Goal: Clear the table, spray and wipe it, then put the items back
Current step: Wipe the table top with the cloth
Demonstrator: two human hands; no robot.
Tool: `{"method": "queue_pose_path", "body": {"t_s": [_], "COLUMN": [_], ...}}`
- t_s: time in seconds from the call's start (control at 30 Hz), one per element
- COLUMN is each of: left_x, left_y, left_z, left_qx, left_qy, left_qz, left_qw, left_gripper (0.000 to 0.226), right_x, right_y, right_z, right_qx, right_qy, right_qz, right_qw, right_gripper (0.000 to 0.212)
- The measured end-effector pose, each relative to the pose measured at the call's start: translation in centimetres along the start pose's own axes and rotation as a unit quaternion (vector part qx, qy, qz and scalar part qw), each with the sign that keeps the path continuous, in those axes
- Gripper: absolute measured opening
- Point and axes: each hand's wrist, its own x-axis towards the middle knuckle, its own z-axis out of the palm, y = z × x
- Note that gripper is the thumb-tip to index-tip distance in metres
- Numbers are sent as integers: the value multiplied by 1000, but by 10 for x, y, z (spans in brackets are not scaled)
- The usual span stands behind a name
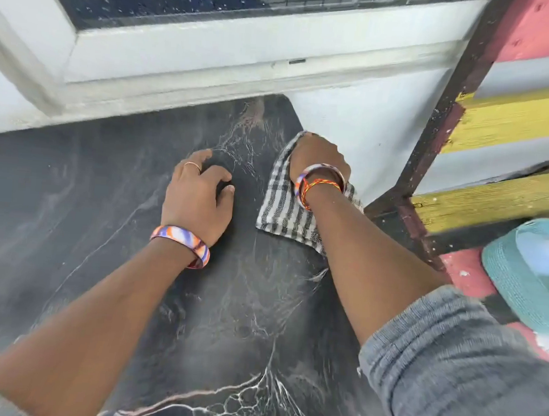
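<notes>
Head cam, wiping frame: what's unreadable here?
- Right hand fingertips: buried in the cloth.
- Cloth's near corner: behind the right forearm.
- Teal object: cut off by the right edge, identity unclear.
- Table extent: cropped left and bottom.
- Spray bottle and cleared items: out of frame.
- Left hand palm: faces down onto the table, unseen.

Dark marbled table [72, 200], striped cloth [282, 215] near its far right corner

No readable text, label, brand, number or sign appears on anything in view.
</notes>
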Motion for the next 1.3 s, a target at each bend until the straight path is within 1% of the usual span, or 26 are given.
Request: {"method": "queue_pose_path", "body": {"t_s": [0.1,0.17,0.2,0.27,0.3,0.33,0.4,0.43,0.5,0.6,0.77,0.9,1.03,1.13,1.23,1.3], "left_x": [10,15,16,17,17,17,16,15,13,9,2,-10,-33,-54,-74,-84], "left_y": [-15,-26,-31,-39,-43,-47,-53,-55,-58,-66,-88,-120,-163,-194,-212,-216], "left_z": [-7,-12,-15,-18,-20,-22,-26,-28,-30,-35,-53,-81,-112,-131,-144,-149], "left_qx": [1,7,11,16,16,15,11,8,3,1,-16,-18,-8,17,21,21], "left_qy": [18,32,37,41,43,44,50,53,55,57,59,66,74,74,72,65], "left_qz": [-23,-34,-39,-44,-48,-52,-57,-58,-59,-56,-44,-40,-82,-102,-113,-113], "left_qw": [1000,999,998,998,998,998,997,997,997,997,997,997,994,992,991,991], "left_gripper": [23,23,24,24,23,23,23,23,23,23,23,24,26,28,29,29], "right_x": [29,39,43,47,49,50,49,49,47,38,-2,-34,-78,-118,-151,-172], "right_y": [-23,-35,-40,-42,-43,-45,-52,-55,-60,-64,-97,-139,-190,-220,-229,-225], "right_z": [4,4,6,7,8,10,9,9,11,15,33,52,79,98,107,108], "right_qx": [-10,-20,-18,-11,-15,-15,-20,-32,-74,-113,-106,-127,-145,-137,-132,-132], "right_qy": [10,-4,-38,-112,-122,-102,-19,-6,-23,-51,-92,-99,-108,-115,-129,-131], "right_qz": [-5,-27,-32,-13,-18,-40,-98,-125,-171,-226,-303,-326,-358,-378,-383,-387], "right_qw": [1000,999,999,994,992,994,995,992,982,966,943,932,916,909,905,903], "right_gripper": [41,37,35,39,40,37,29,32,42,47,48,49,50,54,63,60]}}
